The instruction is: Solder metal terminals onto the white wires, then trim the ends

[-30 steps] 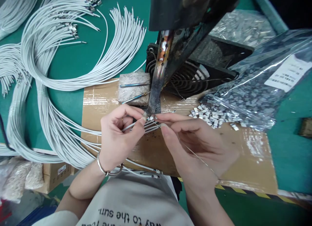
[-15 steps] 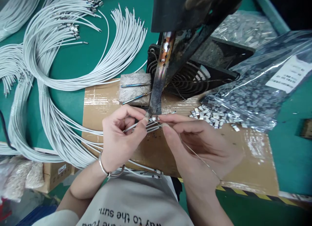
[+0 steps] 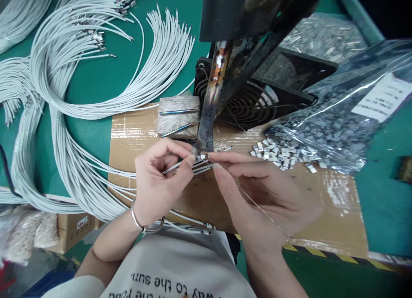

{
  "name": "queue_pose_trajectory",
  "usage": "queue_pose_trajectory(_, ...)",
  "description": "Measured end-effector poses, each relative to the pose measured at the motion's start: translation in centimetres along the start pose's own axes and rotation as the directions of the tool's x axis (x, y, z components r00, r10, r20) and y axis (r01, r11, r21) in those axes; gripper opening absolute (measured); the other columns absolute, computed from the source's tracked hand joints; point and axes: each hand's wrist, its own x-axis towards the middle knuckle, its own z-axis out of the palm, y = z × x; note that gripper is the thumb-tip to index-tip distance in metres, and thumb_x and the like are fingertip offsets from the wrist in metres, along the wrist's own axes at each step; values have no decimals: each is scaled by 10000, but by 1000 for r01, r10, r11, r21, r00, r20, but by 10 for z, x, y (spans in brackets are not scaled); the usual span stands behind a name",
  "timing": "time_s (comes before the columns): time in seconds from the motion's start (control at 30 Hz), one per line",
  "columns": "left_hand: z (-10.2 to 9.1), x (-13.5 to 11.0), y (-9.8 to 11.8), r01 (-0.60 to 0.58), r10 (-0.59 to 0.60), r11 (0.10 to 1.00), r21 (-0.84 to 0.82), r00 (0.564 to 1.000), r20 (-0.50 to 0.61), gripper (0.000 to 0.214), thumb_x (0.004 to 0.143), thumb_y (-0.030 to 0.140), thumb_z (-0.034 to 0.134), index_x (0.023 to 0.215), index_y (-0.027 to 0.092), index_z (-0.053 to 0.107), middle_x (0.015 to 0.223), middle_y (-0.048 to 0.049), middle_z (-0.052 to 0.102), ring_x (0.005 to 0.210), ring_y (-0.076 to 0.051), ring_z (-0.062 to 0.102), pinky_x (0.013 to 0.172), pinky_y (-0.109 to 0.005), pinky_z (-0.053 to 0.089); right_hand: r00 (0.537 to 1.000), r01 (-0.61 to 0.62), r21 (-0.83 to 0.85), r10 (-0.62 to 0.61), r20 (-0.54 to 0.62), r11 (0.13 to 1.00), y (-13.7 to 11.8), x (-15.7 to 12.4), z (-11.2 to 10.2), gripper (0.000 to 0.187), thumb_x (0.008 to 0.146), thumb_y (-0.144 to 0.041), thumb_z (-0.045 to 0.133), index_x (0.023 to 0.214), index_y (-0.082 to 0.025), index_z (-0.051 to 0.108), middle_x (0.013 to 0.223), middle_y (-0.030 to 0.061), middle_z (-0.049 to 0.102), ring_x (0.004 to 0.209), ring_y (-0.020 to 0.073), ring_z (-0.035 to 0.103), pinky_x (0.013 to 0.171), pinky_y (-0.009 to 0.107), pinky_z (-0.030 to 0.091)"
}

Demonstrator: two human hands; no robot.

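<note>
My left hand point(image 3: 162, 178) pinches a white wire point(image 3: 172, 167) close to its end. A small metal terminal point(image 3: 202, 157) sits at that end, right under the tip of a mounted soldering iron point(image 3: 209, 105); whether the tip touches it I cannot tell. My right hand point(image 3: 257, 186) holds thin solder wire point(image 3: 264, 213) between thumb and fingers, its front end close to the terminal. The rest of the solder trails down across my palm side. Several more white wires lie beneath the fingertips on the cardboard point(image 3: 334, 212).
Beside the iron stand a black fan point(image 3: 254, 103) and a pad point(image 3: 178, 118) with two metal rods. To the right are loose metal terminals point(image 3: 280, 154) and a clear bag point(image 3: 325, 122) full of them. Bundles of white wires point(image 3: 96, 107) cover the left.
Both hands stay almost in place. The right thumb and fingertips have shifted very slightly, and the solder wire lies a little differently. Nothing has been let go.
</note>
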Motion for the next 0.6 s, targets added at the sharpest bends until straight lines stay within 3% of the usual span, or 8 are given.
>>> queue_pose_trajectory(0.3,0,0,-1,30,-30,1000,2,1000,-8,132,736,98,782,668,168,693,818,-45,761,474,-45,406,412,-199,278,999,27,-10,-27,28,1000,3,-2,-3,167,893,-96,758,825,-238,704,976,25,836,821,188,785,764,330,632)
queue_pose_trajectory(0.43,0,0,-2,39,-39,999,-9,999,0,126,738,94,778,676,164,694,826,-43,757,472,-38,398,414,-197,273,998,36,22,-37,46,999,4,-1,-3,190,880,-51,755,839,-228,701,989,8,832,872,160,786,807,288,614)
queue_pose_trajectory(0.6,1,1,-1,55,-55,998,-30,998,4,133,728,88,781,669,161,687,810,-32,746,464,-30,384,415,-192,275,998,31,14,-31,50,999,3,0,-2,170,898,-79,745,844,-235,704,992,25,831,877,186,792,762,309,618)
